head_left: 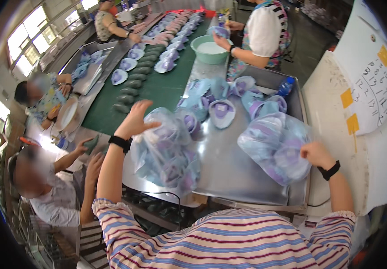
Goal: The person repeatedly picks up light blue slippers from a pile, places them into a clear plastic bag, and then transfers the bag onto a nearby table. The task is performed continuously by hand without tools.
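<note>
Striped sleeves [229, 237] lowest in frame. I see left hand [135, 119] with fingers spread loose, resting on clear bag of purple cups [168, 154] just below it. Right hand [316, 154] fingers clenched on second bag [272, 145], left of them, on steel bench [227, 168].

Bare steel tray [229, 166] lies open between the two bags [166, 152] [274, 148]; loose cups [222, 112] crowd the far side, and a white board [363, 89] blocks the right.

Bright daylight from windows [27, 42] at ten o'clock; glare on the metal tray [229, 166]; heavy fisheye bending, dark rim, slight softness.
</note>
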